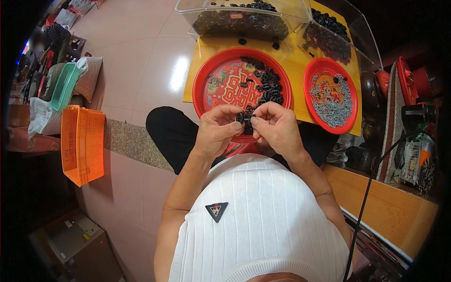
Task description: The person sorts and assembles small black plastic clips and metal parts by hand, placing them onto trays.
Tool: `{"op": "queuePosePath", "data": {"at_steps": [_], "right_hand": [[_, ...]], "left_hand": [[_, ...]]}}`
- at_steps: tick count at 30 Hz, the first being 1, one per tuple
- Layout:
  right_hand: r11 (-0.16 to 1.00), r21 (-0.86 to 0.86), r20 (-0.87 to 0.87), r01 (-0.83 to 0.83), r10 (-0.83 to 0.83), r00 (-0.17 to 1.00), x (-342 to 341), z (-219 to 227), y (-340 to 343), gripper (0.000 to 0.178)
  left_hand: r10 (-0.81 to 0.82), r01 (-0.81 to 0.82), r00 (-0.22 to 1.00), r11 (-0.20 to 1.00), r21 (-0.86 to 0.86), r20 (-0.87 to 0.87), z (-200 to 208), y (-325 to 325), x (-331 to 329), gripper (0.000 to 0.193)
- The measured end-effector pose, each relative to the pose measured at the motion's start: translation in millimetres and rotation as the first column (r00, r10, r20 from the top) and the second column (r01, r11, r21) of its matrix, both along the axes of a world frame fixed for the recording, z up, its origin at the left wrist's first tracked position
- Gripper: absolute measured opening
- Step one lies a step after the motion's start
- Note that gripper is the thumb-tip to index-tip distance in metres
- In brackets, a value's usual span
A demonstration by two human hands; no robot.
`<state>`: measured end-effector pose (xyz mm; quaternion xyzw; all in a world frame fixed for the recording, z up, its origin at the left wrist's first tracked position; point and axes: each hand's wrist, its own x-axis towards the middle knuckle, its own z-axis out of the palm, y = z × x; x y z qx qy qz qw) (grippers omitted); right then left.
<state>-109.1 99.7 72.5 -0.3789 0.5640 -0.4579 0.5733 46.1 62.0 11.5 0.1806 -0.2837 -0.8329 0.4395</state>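
Over the near rim of a large round red tray (pixel 199 80), my two hands meet fingertip to fingertip. A small oval black plastic part (pixel 240 117) is pinched between the thumb and forefinger of my left hand (pixel 216 130). My right hand (pixel 279 131) is closed in a pinch right beside it; what its fingertips hold is too small to make out. Many similar black parts (pixel 270 84) are heaped along the tray's right side. To the right, a smaller red tray (pixel 307 80) holds a pile of small silvery metal pieces (pixel 331 110).
Clear plastic bins (pixel 244 23) of black parts stand at the far side of the yellow wooden table (pixel 188 89). An orange crate (pixel 84 145) and a green basket (pixel 66 87) are on the left. A black cable (pixel 364 197) runs down the right side.
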Motion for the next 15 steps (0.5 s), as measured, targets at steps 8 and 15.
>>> {"op": "queuePosePath", "data": {"at_steps": [8,15], "right_hand": [[1.000,0.001,-0.005,-0.006,0.006,1.000,-0.6,-1.9,-0.4,0.004],[1.000,-0.010,-0.027,-0.012,0.012,1.000,-1.8,-1.6,-0.6,0.005]], "left_hand": [[0.005,-0.005,1.000,0.999,-0.047,0.002,4.9,0.9,-2.2,0.029],[0.068,-0.050,0.990,0.990,-0.134,0.128,8.6,2.1,-4.9,0.030]]}}
